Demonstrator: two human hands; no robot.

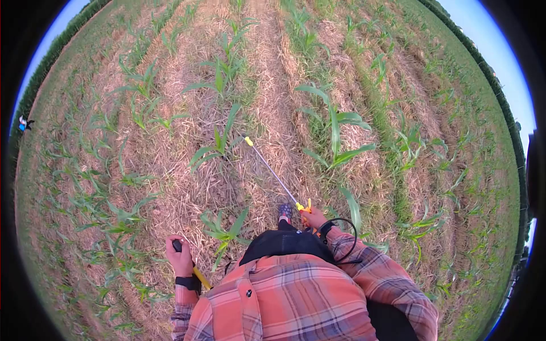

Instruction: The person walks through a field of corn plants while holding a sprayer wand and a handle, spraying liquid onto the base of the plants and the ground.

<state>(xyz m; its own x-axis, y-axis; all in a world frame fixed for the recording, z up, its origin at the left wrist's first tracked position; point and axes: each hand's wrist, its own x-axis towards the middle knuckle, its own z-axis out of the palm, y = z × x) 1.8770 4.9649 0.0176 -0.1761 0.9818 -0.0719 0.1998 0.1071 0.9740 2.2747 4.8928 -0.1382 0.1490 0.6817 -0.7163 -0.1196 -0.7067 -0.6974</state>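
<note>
My left hand [180, 258] is closed round the black grip of a yellow lever [201, 277] at my left side. In front of my right hip, my right hand [314, 217] holds the yellow and orange handle [303, 207] of a spray wand. The wand's thin metal tube [274, 174] slants forward and left to a yellow nozzle [248, 141], which is close to a young green plant [219, 142]. A black hose [355, 233] loops beside my right wrist.
Rows of young leafy plants [335, 128] run forward over straw-covered soil [267, 85]. Another plant [224, 234] grows just ahead of my left side. One patterned shoe [285, 211] shows below the wand. A small distant figure [24, 123] stands at the far left edge.
</note>
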